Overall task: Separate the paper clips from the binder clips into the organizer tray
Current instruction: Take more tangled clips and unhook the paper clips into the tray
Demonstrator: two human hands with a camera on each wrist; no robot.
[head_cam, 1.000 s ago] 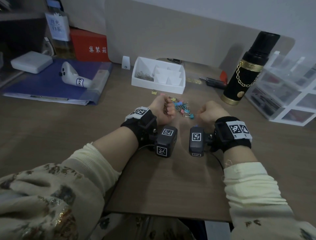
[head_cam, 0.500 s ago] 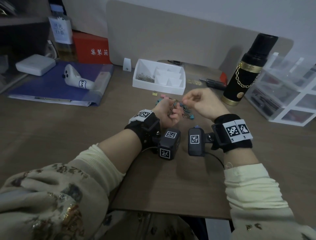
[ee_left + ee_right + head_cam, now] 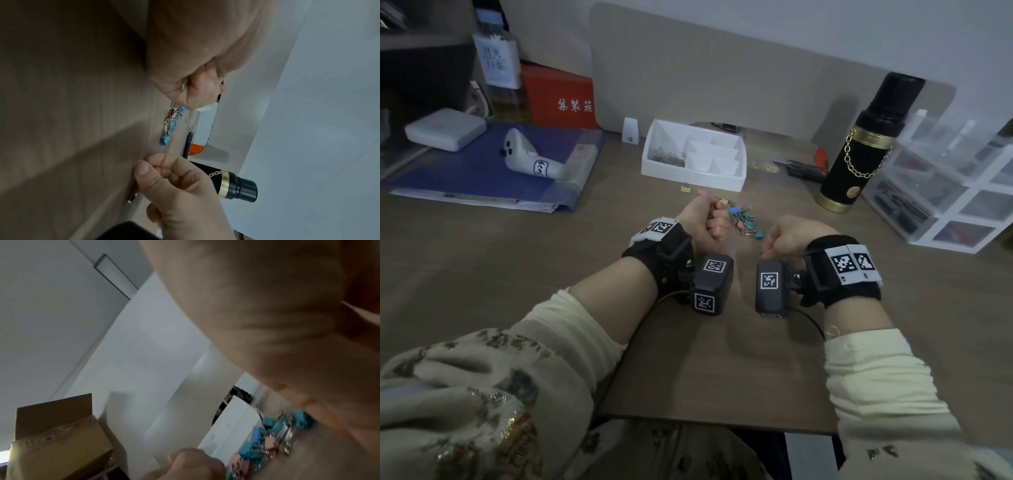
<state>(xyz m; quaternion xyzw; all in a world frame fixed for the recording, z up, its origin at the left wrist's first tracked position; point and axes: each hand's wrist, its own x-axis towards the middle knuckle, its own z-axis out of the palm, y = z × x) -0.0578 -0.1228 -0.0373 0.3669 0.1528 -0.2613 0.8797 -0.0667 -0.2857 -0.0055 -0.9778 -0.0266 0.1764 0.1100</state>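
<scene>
A mixed pile of coloured binder clips and metal paper clips (image 3: 743,222) lies on the brown desk between my hands. It also shows in the wrist views (image 3: 171,123) (image 3: 273,439). The white organizer tray (image 3: 688,176) stands behind it with paper clips (image 3: 667,156) in its left compartment. My left hand (image 3: 705,222) is curled round a bunch of paper clips at the pile's left edge. My right hand (image 3: 787,236) is curled low over the desk to the pile's right, thumb against forefinger. I see nothing between them. One paper clip (image 3: 131,197) lies beside that thumb.
A yellow binder clip (image 3: 685,187) and a pink one (image 3: 702,192) lie just before the tray. A black flask (image 3: 866,147) and clear drawers (image 3: 945,192) stand at the right. A blue folder (image 3: 482,171) with a white controller (image 3: 530,161) lies at the left.
Half a second ago my right hand was raised at the left hand's fingers. It has come back down to the desk right of the pile. The left hand has hardly moved.
</scene>
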